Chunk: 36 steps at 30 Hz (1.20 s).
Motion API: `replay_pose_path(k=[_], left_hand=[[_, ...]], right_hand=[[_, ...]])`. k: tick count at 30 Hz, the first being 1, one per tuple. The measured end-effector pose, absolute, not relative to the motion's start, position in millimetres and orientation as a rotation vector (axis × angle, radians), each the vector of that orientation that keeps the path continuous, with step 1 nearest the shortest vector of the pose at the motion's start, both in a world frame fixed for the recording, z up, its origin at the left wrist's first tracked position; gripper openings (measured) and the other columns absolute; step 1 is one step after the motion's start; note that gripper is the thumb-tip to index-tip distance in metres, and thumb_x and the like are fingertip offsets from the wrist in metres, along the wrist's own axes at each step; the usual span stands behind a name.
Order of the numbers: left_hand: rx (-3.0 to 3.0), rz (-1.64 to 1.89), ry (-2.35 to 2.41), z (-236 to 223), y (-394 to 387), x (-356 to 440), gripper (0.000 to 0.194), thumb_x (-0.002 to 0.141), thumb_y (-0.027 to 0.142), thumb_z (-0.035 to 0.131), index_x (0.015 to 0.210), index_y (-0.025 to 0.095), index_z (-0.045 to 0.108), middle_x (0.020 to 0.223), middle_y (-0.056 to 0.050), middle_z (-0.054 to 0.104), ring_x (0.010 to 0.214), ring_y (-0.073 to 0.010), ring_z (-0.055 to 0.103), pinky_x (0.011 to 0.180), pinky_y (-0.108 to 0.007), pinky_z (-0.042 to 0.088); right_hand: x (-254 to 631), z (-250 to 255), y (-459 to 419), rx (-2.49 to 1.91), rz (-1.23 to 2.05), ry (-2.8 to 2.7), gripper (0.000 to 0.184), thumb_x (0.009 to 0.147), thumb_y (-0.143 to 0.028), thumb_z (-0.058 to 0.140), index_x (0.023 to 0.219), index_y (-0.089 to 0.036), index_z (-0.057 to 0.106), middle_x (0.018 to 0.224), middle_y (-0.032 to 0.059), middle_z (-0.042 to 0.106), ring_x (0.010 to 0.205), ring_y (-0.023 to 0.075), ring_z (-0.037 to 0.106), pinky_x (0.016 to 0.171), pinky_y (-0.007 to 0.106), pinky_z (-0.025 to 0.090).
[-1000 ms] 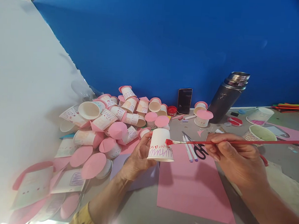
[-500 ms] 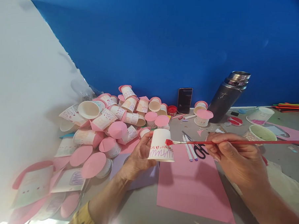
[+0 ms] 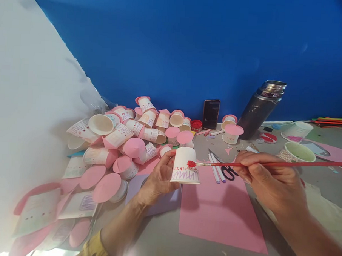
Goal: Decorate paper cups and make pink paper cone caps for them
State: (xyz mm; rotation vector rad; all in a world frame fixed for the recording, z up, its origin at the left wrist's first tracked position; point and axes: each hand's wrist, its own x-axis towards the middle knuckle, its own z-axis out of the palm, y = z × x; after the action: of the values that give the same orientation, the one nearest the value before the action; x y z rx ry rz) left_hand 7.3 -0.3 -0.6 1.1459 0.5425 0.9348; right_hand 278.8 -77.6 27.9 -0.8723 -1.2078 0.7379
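Right grip pinching paintbrush | left grip clasping white cup | purple zigzag, red dabs on cup

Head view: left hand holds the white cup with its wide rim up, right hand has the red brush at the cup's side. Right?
Not quite: the head view shows the white cup upside down, wide rim at the bottom. The rest stands: left hand holds it, right hand has the red brush at its side.
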Motion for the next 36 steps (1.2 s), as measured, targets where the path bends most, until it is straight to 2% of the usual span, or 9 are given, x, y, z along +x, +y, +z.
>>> replay_pose_path(k=[5,9,15,26,31,36], left_hand=[[1.132,0.948,0.527,1,-1,8,0.085,0.061,0.038,0.1,0.137,0.031,0.061,0.139,-0.01,0.065,0.124,-0.0297,0.06,0.101,-0.039,0.049],[1.149,0.948,0.558,3,-1,7,0.084,0.063,0.032,0.1,0.137,0.031,0.061,0.138,-0.01,0.066,0.123,-0.029,0.061,0.098,-0.037,0.05],[1.15,0.954,0.548,1,-1,7,0.088,0.061,0.039,0.1,0.139,0.029,0.06,0.141,-0.012,0.063,0.122,-0.0306,0.061,0.097,-0.038,0.052],[1.174,0.953,0.554,2,-1,8,0.086,0.061,0.04,0.099,0.137,0.029,0.059,0.143,-0.011,0.06,0.121,-0.0289,0.061,0.095,-0.037,0.052],[1.22,0.944,0.594,5,-1,9,0.083,0.063,0.033,0.099,0.134,0.03,0.058,0.14,-0.011,0.064,0.128,-0.0309,0.059,0.103,-0.04,0.049],[1.243,0.949,0.611,9,-3,10,0.074,0.065,0.024,0.096,0.13,0.029,0.06,0.137,-0.01,0.066,0.129,-0.0319,0.06,0.107,-0.042,0.048]], right_hand=[[283,26,-77,-0.873,0.676,-1.327,0.011,0.098,-0.031,0.071,0.102,-0.033,0.082,0.082,0.0053,0.073,0.078,0.0225,0.064,0.057,0.035,0.048],[284,30,-78,-0.841,0.621,-1.328,0.012,0.099,-0.031,0.07,0.102,-0.033,0.081,0.08,0.0043,0.072,0.073,0.0211,0.062,0.06,0.037,0.05],[285,31,-77,-0.829,0.591,-1.407,0.012,0.1,-0.029,0.069,0.103,-0.032,0.081,0.079,0.0039,0.072,0.073,0.0215,0.063,0.063,0.038,0.052],[283,36,-76,-0.759,0.583,-1.449,0.014,0.101,-0.026,0.067,0.105,-0.031,0.08,0.074,0.0021,0.068,0.067,0.0196,0.06,0.061,0.038,0.051],[282,37,-77,-0.781,0.593,-1.369,0.012,0.1,-0.027,0.068,0.1,-0.03,0.08,0.072,0.0033,0.069,0.069,0.0214,0.061,0.059,0.037,0.051],[283,37,-78,-0.768,0.596,-1.41,0.014,0.101,-0.027,0.067,0.103,-0.031,0.08,0.077,0.0032,0.073,0.067,0.0206,0.062,0.06,0.038,0.053]])
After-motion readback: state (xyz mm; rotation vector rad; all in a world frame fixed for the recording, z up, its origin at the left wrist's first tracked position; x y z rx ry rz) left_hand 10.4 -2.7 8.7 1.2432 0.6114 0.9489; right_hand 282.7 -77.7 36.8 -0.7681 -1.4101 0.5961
